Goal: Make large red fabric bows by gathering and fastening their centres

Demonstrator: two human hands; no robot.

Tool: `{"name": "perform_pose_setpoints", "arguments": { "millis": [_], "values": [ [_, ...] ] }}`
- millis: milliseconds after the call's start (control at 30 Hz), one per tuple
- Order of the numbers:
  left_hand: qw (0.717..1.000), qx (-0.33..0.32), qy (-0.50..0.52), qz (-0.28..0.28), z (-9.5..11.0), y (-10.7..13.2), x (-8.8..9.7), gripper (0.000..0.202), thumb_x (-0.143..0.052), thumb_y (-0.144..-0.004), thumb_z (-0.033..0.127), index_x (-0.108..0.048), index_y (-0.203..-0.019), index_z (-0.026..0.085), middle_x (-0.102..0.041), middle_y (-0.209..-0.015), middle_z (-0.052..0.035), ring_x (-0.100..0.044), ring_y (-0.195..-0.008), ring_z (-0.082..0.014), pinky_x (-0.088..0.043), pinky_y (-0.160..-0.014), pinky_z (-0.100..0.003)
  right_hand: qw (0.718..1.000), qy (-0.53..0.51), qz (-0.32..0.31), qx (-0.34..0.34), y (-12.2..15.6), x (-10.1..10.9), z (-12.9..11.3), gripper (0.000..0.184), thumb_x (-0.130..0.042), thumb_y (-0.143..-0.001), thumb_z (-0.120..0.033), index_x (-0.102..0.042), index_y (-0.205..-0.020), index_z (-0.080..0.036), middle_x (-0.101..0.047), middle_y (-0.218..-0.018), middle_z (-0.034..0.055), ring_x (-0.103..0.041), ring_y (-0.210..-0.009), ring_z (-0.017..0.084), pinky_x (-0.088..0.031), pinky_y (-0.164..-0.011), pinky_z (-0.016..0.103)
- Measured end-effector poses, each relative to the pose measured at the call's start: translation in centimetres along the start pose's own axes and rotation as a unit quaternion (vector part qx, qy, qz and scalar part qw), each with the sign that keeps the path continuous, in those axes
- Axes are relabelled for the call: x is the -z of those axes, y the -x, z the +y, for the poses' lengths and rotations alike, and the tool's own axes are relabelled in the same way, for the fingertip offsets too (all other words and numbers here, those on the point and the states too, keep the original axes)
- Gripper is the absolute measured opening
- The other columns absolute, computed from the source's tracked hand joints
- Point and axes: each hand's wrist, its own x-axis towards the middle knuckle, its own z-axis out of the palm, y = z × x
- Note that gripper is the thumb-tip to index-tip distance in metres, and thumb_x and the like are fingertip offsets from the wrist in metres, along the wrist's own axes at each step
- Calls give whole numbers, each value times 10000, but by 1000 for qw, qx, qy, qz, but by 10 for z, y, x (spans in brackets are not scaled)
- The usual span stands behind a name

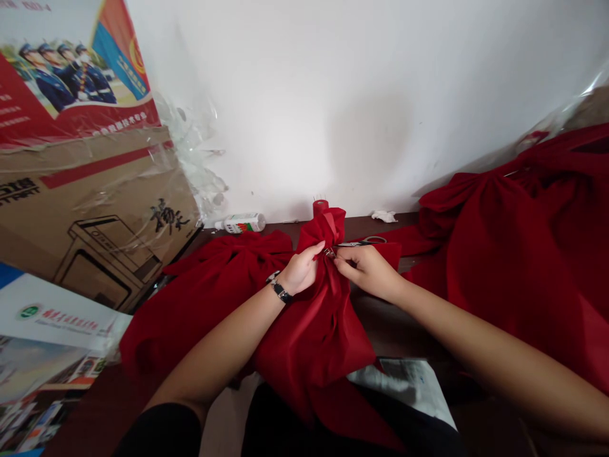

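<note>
A piece of gathered red cloth [323, 343] hangs down over the dark table's front edge, bunched narrow at its middle. My left hand [299, 271], with a black watch strap at its wrist, grips the bunched part, thumb lying across the folds. At the gather sit small shiny metal pins [328, 252]. Beside them the fingers of my right hand [364, 266] are pinched together at a thin metal pin, whose exact kind is too small to make out. Scissors [375, 240] lie just behind my right hand. A spool of red thread [320, 206] with needles on top stands behind the cloth.
More red cloth lies at the left [190, 292] and in a large heap at the right [514, 235]. A white glue bottle [243, 223] rests near the wall, crumpled tissue [383, 216] further right. A cardboard box [109, 222] and posters stand at the left.
</note>
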Motion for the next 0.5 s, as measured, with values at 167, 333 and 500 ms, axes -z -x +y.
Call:
{"name": "perform_pose_setpoints", "arguments": {
  "millis": [167,333,500],
  "values": [
    [1000,8,0,1,1,1,-2,320,-590,-751,451,-675,-907,184,-700,-981,-66,-550,-1127,-257,-428,-989,-423,1000,14,-13,16,-1,4,-1,245,-435,-788,-138,-335,-568,-177,-364,-542,-46,-336,-511,83,-245,-524,203],
    [1000,10,11,-9,1,2,-8,357,-537,-795,472,-664,-964,184,-700,-980,-67,-563,-1111,-250,-409,-1004,-419,999,23,-22,12,-1,6,0,243,-441,-779,-136,-339,-563,-176,-370,-537,-45,-339,-511,84,-241,-521,201],
    [999,41,6,-36,2,3,-11,405,-490,-815,501,-657,-993,177,-703,-964,-70,-567,-1103,-248,-395,-1008,-402,998,44,-40,15,-2,10,1,253,-445,-775,-136,-328,-555,-179,-365,-529,-45,-334,-498,84,-236,-516,205]
  ]
}}
